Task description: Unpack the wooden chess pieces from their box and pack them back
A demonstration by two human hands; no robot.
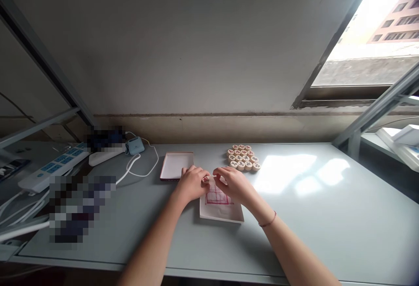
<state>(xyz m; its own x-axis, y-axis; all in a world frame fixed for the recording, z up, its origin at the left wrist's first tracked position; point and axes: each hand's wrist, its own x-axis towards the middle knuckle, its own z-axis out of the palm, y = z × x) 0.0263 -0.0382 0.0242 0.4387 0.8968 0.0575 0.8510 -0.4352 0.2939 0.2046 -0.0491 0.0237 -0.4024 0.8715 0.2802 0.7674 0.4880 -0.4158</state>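
Note:
My left hand (193,183) is closed on a round wooden Chinese chess piece (205,179) with a red character, held between thumb and fingers. My right hand (235,184) is beside it, with thumb and forefinger curled together; whether they hold anything is too small to tell. Both hands are over the far part of a shallow white box (222,214), which has a red grid drawn on its inside. Beyond my right hand, several more chess pieces (244,158) stand in close rows, some with red characters and some with black.
A second shallow box part (177,166) with a red edge lies at the back left. Further left are a white power strip (55,168), a blue charger (135,146) and white cables (153,166). Sunlight falls on the grey desk (294,233); a metal frame (369,107) slants at right.

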